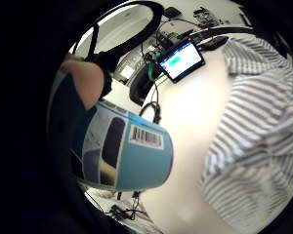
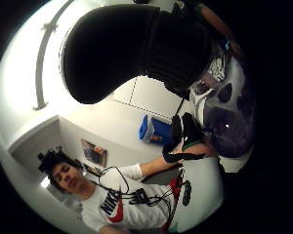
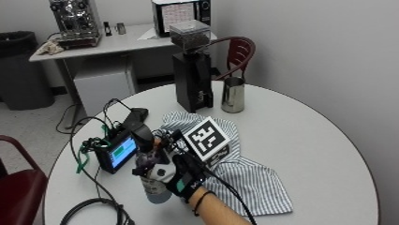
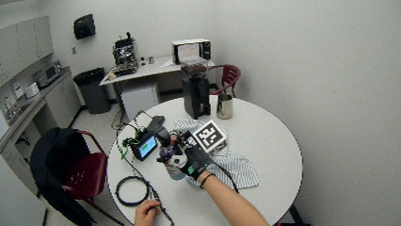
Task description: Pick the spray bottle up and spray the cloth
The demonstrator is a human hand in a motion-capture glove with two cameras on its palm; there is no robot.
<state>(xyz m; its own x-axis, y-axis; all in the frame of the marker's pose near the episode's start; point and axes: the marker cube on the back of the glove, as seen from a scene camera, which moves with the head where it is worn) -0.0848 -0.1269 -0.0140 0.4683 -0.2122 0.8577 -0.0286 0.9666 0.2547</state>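
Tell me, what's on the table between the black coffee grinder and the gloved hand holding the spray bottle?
The striped cloth lies between the coffee grinder and the gloved right hand gripping the spray bottle. The outside view shows this best.

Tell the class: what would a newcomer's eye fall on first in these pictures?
First, the gloved right hand gripping the spray bottle near the round white table's front edge. Next, the striped cloth spread beside that hand. Behind it stand a tall black coffee grinder and a steel jug.
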